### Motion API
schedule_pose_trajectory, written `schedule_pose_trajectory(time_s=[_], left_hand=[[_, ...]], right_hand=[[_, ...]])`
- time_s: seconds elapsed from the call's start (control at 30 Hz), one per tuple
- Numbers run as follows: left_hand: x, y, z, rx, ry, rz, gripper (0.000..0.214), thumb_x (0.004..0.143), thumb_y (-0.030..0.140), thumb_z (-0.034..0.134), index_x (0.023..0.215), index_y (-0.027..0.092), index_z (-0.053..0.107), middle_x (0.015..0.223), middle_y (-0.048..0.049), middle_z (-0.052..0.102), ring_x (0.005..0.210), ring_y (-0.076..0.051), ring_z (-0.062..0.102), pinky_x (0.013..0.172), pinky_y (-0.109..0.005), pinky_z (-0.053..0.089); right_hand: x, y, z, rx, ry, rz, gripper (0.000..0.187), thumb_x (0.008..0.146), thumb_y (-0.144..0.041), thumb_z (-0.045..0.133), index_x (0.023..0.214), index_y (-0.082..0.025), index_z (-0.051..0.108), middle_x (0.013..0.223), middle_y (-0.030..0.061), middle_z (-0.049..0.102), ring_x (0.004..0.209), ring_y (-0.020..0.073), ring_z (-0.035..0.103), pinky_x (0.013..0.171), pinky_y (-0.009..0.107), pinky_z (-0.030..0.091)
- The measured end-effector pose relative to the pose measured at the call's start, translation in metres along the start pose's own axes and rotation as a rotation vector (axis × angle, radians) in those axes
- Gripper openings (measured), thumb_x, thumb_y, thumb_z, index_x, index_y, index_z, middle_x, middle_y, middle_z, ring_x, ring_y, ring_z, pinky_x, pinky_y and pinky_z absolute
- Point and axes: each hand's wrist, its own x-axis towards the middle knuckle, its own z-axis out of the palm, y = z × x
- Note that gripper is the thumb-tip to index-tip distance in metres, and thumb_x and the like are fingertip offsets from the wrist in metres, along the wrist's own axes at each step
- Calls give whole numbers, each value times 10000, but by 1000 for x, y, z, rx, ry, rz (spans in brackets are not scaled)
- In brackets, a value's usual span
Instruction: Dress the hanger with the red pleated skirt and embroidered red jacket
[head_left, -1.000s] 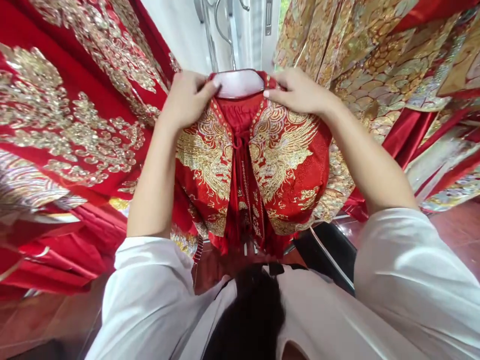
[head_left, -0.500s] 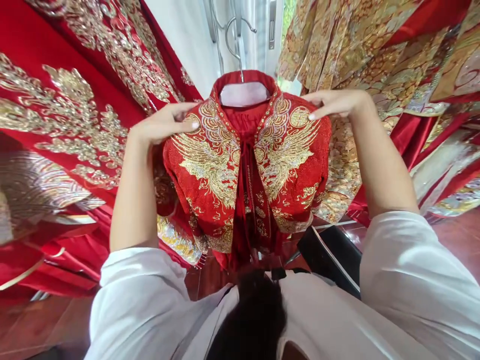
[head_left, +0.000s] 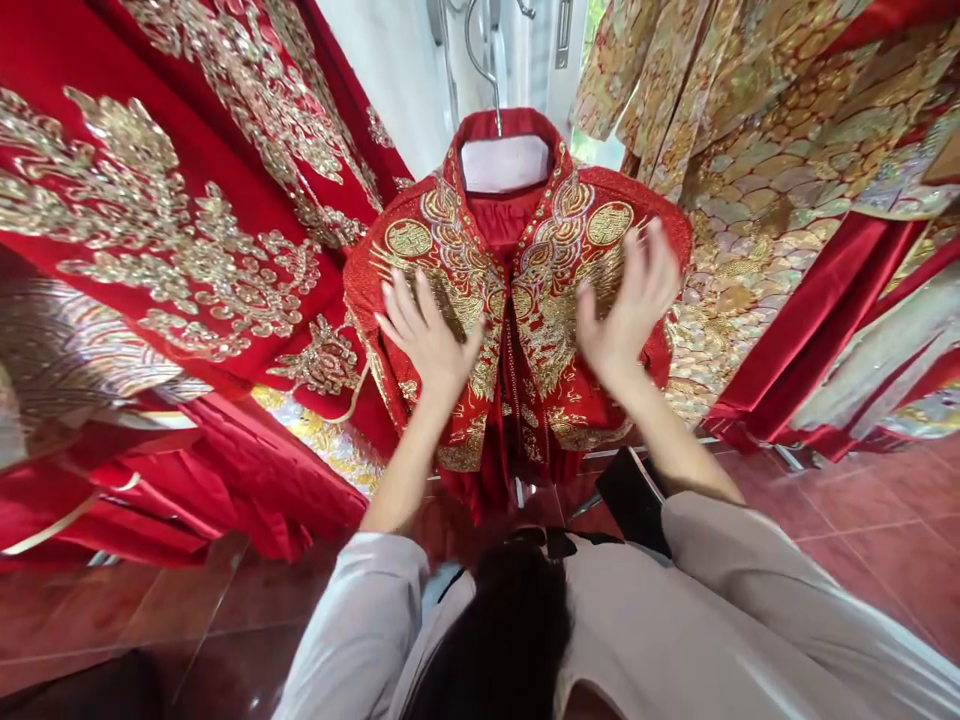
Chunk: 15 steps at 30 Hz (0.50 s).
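Observation:
A red jacket with gold embroidery hangs in front of me from a metal hook. Its stand-up collar frames a white piece of the hanger, and its front edges part over a dark red inner garment. In front of the chest on the left side, my left hand is spread with nothing in it. My right hand, slightly blurred, is also spread, over the jacket's right-side chest. Whether the palms touch the cloth I cannot tell.
Red garments with silvery-gold beading hang close on the left. Gold patterned garments hang on the right. Below lies a reddish tiled floor, with a black object near my right forearm.
Both hands have let go of the jacket's shoulders and moved down and inward to its chest, fingers now spread. The jacket appears slightly higher and further right in view.

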Motion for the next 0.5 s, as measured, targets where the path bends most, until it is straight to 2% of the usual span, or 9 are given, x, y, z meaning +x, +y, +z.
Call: schedule_pose_trajectory(time_s=[0.07,0.13,0.2,0.27,0.3,0.37,0.43,0.5], left_hand=[[-43,-1,16,51,-118,-31,860,740,465,676,1403,50,317,1491,-249,160,1405,-407,65,1122,-608,21],[-75,-8,25,74,-197,-72,766,754,364,670,1380,52,356,1472,-268,195,1385,-413,144,1112,-603,96],[-93,-21,27,46,-236,-104,595,815,272,576,1347,71,403,1419,-247,318,1341,-373,274,1099,-553,204],[-100,-33,20,-50,-283,-104,430,872,200,423,1284,83,466,1265,-221,492,1202,-318,456,1020,-482,352],[-102,-37,14,-107,-314,-91,396,880,167,354,1240,90,500,1160,-205,557,1096,-292,532,949,-443,419],[-109,-36,-5,-201,-373,-47,381,868,129,291,1135,118,562,956,-164,618,876,-249,606,789,-367,489],[-122,-20,-28,-252,-418,14,326,854,143,323,1008,174,610,808,-118,619,724,-217,604,674,-311,492],[-139,6,-47,-314,-445,55,249,858,200,385,900,221,630,709,-94,593,643,-202,580,613,-289,472]], right_hand=[[-46,-10,19,1,-122,-2,674,818,-450,554,1389,-144,369,1470,186,197,1406,384,52,1066,636,151],[-79,-7,36,3,-189,10,626,809,-422,560,1347,-130,430,1447,208,247,1384,388,144,1065,617,189],[-94,4,45,44,-203,28,483,854,-332,475,1283,-110,493,1372,216,372,1320,339,319,1053,538,298],[-97,15,43,109,-232,44,382,881,-254,365,1173,-97,555,1170,206,545,1124,283,525,948,451,432],[-98,16,37,143,-264,51,364,886,-241,328,1114,-97,573,1027,191,602,972,264,594,856,422,481],[-100,8,14,228,-312,51,334,891,-264,311,1031,-112,573,816,152,622,712,240,614,673,384,508],[-104,-12,-23,347,-319,34,279,890,-293,356,1032,-149,549,796,130,623,647,228,606,599,357,504],[-106,-35,-61,450,-312,28,230,876,-288,438,1083,-227,517,877,102,626,732,219,626,636,332,522]])
